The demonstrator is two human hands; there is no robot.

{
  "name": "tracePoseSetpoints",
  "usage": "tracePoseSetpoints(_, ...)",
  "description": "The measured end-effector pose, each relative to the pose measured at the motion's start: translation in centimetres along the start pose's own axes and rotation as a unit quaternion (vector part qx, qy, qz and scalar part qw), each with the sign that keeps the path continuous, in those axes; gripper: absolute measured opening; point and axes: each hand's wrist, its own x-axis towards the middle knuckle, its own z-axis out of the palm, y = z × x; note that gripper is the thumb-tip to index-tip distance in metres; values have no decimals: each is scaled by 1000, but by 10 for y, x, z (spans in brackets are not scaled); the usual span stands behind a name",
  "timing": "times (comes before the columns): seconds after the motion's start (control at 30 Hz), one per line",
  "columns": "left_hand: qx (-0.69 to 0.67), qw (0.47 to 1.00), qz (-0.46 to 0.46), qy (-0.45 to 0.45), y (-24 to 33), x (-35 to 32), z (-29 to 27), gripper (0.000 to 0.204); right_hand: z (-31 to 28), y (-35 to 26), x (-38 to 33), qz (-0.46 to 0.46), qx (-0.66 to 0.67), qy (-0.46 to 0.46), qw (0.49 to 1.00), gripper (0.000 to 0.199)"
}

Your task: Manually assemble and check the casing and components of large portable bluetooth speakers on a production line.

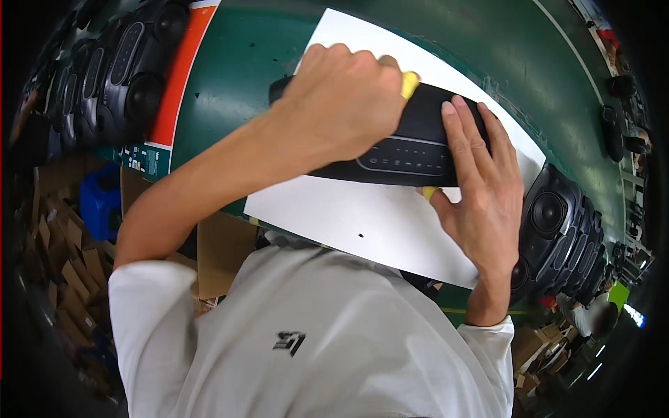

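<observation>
A long black speaker (411, 150) with a control panel on its top lies on a white sheet (362, 223) on the green table (237, 76). My left hand (341, 97) is closed over the speaker's left end, a yellow finger cover (410, 83) showing at a fingertip. Against the speaker's right end rests my right hand (481, 181), fingers stretched over its top and the thumb with a yellow tip (428, 192) pressing its near side.
A row of black speakers (104, 70) stands along the table's left end beside an orange strip (181, 70). More black speakers (564, 230) stand at the right. Cardboard pieces (63, 265) and a blue crate (101, 198) lie on the floor at left.
</observation>
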Motion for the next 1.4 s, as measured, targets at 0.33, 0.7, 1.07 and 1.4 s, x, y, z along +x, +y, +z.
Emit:
tracePoseSetpoints(0.33, -10, 999, 45, 5, -5, 10, 4, 26, 7, -5, -3, -2, 36, 37, 999, 104)
tracePoseSetpoints(0.7, -558, 702, -424, 124, -42, -107, 24, 56, -4, -5, 45, 39, -65, -15, 997, 115)
tracePoseSetpoints(1.07, -535, 818, -186, 97, -3, 11, 61, 112, 27, 29, 42, 283, 395, -60, 872, 122)
tracePoseSetpoints(1.4, -191, 954, 82, -217, 42, 68, -13, 121, 74, -16, -69, 310, 652, -107, 684, 59)
